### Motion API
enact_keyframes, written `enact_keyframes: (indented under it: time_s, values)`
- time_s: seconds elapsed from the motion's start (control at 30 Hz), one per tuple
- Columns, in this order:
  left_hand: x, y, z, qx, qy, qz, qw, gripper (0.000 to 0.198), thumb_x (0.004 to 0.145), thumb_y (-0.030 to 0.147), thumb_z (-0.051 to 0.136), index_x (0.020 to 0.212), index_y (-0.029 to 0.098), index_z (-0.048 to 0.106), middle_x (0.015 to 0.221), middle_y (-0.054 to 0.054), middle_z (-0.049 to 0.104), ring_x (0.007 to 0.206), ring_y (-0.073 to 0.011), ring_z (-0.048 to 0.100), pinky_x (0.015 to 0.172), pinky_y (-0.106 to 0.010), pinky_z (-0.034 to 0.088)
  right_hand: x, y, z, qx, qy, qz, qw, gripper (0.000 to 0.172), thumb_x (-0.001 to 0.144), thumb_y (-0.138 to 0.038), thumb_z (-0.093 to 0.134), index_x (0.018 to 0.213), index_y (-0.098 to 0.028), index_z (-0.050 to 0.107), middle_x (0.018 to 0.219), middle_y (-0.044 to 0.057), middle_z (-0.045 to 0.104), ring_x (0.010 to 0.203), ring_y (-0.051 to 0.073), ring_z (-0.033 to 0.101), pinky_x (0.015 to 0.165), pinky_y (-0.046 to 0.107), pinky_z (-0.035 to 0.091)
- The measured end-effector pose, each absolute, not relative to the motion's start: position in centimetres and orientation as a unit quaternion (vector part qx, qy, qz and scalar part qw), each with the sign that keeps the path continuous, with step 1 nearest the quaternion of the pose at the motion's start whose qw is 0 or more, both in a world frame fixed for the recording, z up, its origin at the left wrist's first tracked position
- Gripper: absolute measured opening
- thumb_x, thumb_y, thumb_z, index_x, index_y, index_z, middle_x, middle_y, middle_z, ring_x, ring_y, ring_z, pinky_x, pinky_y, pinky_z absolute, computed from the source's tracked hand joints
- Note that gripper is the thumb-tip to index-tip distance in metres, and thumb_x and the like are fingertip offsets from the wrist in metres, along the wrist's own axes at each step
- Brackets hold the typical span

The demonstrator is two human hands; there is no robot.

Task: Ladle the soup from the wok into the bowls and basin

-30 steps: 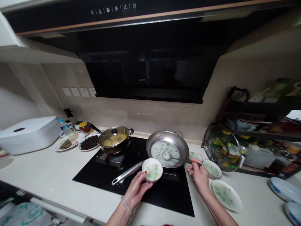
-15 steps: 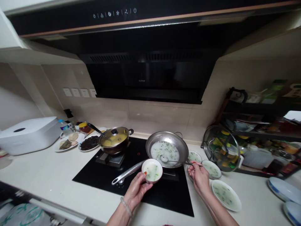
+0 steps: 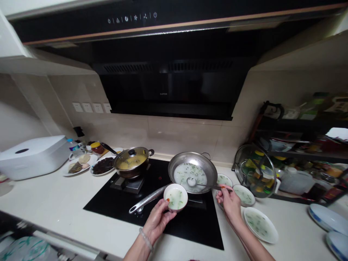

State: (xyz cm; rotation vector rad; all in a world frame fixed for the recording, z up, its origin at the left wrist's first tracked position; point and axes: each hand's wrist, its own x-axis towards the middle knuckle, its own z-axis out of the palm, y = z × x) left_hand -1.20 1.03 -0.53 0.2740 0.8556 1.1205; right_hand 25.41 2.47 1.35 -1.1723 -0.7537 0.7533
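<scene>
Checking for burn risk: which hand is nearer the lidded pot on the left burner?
Left. The left hand, holding the small bowl, sits just right of the lidded pot; the right hand is farther, beyond the pan.

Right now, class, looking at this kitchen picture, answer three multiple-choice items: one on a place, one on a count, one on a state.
1. Where is the ladle's scoop?
A. In the pan
B. On the counter
C. In the lidded pot

2. How many filled dishes sit right of the pan?
A. One
B. Three
C. Five

3. What is in the bowl held by the left hand?
A. Nothing
B. Pale soup with green bits
C. Dark sauce

Answers:
1 A, the scoop rests in the pan's pale soup, its handle in the right hand.
2 B, a back dish, a middle dish and a near dish are there.
3 B, whitish liquid with green flecks shows inside.
</scene>
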Motion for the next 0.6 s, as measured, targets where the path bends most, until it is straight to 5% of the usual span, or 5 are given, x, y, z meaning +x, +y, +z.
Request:
enact_keyframes:
  time_s: [0.6]
  values:
    - [-1.2,1.4,-1.0,0.132,0.391,0.508,0.756,0.013,0.080,0.013,0.060,0.088,0.014,0.049,0.070,-0.005,0.064,0.061,-0.0180,0.067,0.060,-0.030,0.058,24.7,1.7,4.0,-0.505,-0.371,0.349,0.696,0.043,0.069,-0.054,0.066,0.090,-0.018,0.056,0.052,-0.004,0.053,0.045,0.014,0.052,0.038,0.023,0.040]
